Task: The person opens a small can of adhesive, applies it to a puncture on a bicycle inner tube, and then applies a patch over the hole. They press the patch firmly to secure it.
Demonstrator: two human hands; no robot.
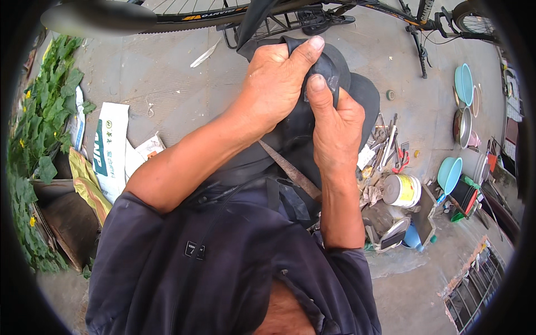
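A black bicycle inner tube (328,68) is stretched between my two hands above my lap. My left hand (276,81) is closed round it, with the thumb laid along the top. Lower and to the right, my right hand (339,131) pinches the tube, thumb up; its fingertips are hidden behind the rubber. From my left hand a length of the tube runs up toward the bicycle. A rusty, tapered metal strip (290,170), perhaps a saw blade, lies across my lap below the hands.
Across the top lies a bicycle (223,15). On the right are loose hand tools (386,142), a tape roll (391,95), a white bucket (401,190), blue basins (463,84) and a metal grate (474,290). Sacks (111,151) and leafy plants (50,111) line the left.
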